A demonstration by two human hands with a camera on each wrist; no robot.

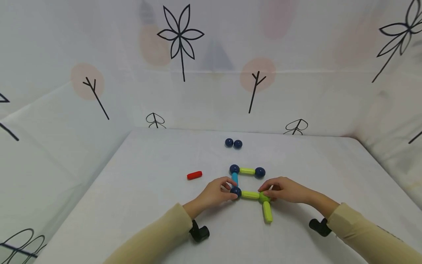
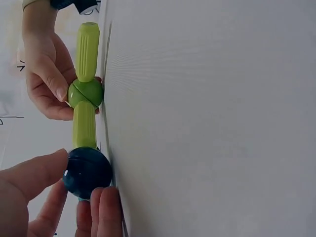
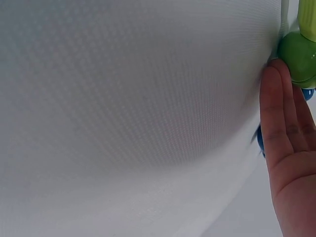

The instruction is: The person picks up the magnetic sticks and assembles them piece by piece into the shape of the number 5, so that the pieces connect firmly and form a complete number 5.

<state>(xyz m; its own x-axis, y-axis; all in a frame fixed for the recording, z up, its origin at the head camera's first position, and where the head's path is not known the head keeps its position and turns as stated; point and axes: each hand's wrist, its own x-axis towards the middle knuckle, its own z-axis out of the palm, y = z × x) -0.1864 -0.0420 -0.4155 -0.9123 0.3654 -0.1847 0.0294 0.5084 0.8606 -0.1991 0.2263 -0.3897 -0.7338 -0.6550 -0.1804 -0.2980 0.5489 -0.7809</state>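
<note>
Relations about the green ball (image 1: pixel 265 197). The right hand (image 1: pixel 290 189), at the ball's right, pinches it between thumb and fingers, parted only about the ball's width. The left hand (image 1: pixel 215 193), left of the green ball, grips the near blue ball (image 1: pixel 236 192) likewise. Between these balls lies the middle rod (image 1: pixel 250 195), its long axis left to right. A bare-ended rod (image 1: pixel 267 212) points from the green ball toward the person. The key relation, as judged here, is the open side beyond the green ball: the end blue ball (image 1: pixel 260 172) lies past it, apart, nearer the right hand. The far rod (image 1: pixel 247 171) joins that ball to the corner blue ball (image 1: pixel 234 169), beyond and left of the green ball; a blue rod (image 1: pixel 234 179) leads nearer. A red rod (image 1: pixel 194 175) lies farther left, nearer the left hand. No container shows.
</note>
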